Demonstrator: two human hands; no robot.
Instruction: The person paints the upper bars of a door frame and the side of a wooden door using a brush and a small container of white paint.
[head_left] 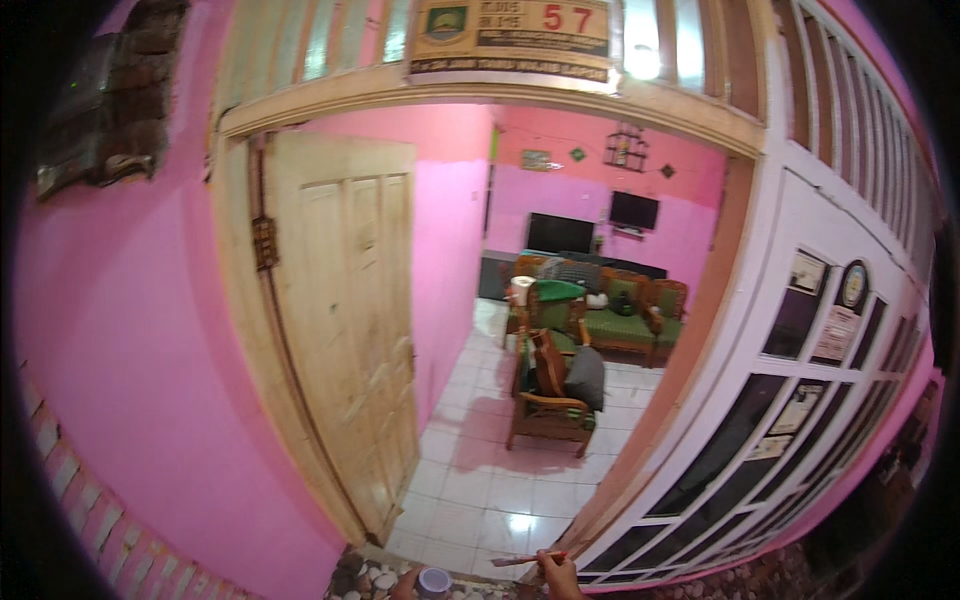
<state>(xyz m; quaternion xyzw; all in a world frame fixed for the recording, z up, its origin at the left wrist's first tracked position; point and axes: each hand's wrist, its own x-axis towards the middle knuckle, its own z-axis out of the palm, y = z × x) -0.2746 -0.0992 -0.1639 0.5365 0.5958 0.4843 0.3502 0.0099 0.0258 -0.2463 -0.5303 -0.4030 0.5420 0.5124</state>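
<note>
Nearest of all, the right hand [562, 577] has its fingers closed around a red-handled brush [514, 561], tip pointing left over the doorway's edge. Well to its left, the left hand [405, 585] sits against a pale cup [434, 579]; I can't tell whether it grips it. Pebbles [376, 579] lie around. Inside, 2 dark screens [560, 234] stand beyond green-cushioned seats [620, 325].
</note>
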